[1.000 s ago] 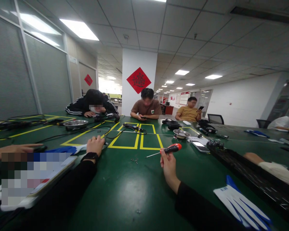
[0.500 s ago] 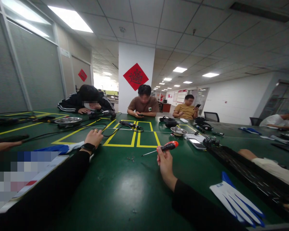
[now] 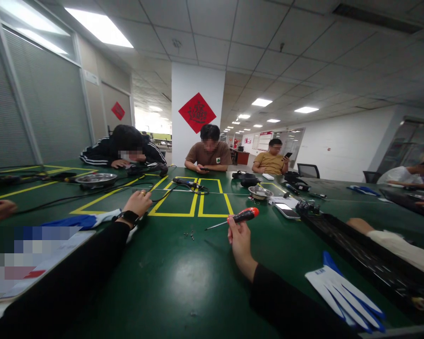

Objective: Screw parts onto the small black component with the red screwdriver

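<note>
My right hand (image 3: 240, 242) is closed on a screwdriver (image 3: 245, 215) with a red and black handle. Its thin metal shaft points left, a little above the green table. Just left of the tip lie several small screws (image 3: 190, 234), and more small screws (image 3: 193, 314) sit nearer to me. My left hand (image 3: 137, 205), with a black watch on the wrist, is farther out on the left by a black cable. Its fingers are curled, and whatever they may hold is hidden. A blue and white glove (image 3: 88, 220) lies beside that wrist.
Yellow tape (image 3: 173, 215) outlines boxes on the table. On the right are a metal bowl (image 3: 260, 193), a phone (image 3: 286, 211), a long black tray (image 3: 367, 263) and a pair of blue-white gloves (image 3: 342, 296). Another person's hand (image 3: 0, 212) is at the left edge. Several people sit around.
The view has shifted slightly. Both my hands keep nearly the same pose, the right still holding the screwdriver. The other person's hand at the left edge has moved farther left.
</note>
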Tool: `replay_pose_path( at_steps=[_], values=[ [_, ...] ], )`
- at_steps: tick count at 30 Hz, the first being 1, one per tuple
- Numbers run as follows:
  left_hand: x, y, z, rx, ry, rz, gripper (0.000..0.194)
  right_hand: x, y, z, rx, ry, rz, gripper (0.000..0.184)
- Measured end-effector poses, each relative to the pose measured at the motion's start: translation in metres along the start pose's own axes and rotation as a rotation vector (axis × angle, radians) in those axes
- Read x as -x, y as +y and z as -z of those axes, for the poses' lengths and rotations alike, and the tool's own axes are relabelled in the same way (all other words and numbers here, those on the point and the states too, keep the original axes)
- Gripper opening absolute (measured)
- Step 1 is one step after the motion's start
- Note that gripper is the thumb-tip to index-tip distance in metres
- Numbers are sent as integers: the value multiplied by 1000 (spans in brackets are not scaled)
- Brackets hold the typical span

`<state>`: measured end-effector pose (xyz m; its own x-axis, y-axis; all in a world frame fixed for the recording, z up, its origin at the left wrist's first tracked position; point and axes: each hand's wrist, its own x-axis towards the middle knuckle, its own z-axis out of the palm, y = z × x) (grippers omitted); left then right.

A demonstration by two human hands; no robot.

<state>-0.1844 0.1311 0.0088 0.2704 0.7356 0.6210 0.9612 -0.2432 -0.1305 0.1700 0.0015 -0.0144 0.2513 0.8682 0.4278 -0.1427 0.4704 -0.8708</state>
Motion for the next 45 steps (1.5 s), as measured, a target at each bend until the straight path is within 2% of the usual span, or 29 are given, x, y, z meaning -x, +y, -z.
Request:
replay_pose_path(
  at_steps=[3,7,11,13,14,15,16,20,23,27,31,33,37,41,45],
  values=[
    [0,2,1,-57,-56,-23,21,0,1,0,-14,-6,3,28],
    [-3,1,8,-79,-87,-17,15,0,1,1,-19,9,-2,31],
    [-6,4,19,-100,-28,117,17,0,0,0,-28,11,2,30],
    [-4,19,23,-75,30,244,23,-1,0,-1,-37,16,4,29],
    [-2,32,23,38,81,400,27,-1,0,-1,-40,22,2,28],
    [0,49,24,165,113,500,32,-2,-1,-1,-41,31,0,28],
    [3,68,23,291,137,517,36,-2,-1,-1,-39,43,-1,28],
    [12,148,22,775,164,388,37,-4,0,3,-49,105,4,30],
    [17,184,26,1055,181,374,42,-6,2,8,-50,138,10,30],
    [23,198,35,1430,50,383,51,-9,4,9,-49,155,8,31],
    [29,200,43,1714,-130,274,45,-10,6,8,-45,140,5,32],
    [33,202,44,1751,-243,205,43,-10,7,8,-41,142,11,34],
    [40,211,42,1645,-414,97,37,-11,5,8,-26,172,15,41],
    [45,218,38,1506,-437,50,34,-12,5,9,12,173,7,45],
    [49,220,39,1425,-434,-94,31,-13,10,10,6,162,-9,46]
  ],
)
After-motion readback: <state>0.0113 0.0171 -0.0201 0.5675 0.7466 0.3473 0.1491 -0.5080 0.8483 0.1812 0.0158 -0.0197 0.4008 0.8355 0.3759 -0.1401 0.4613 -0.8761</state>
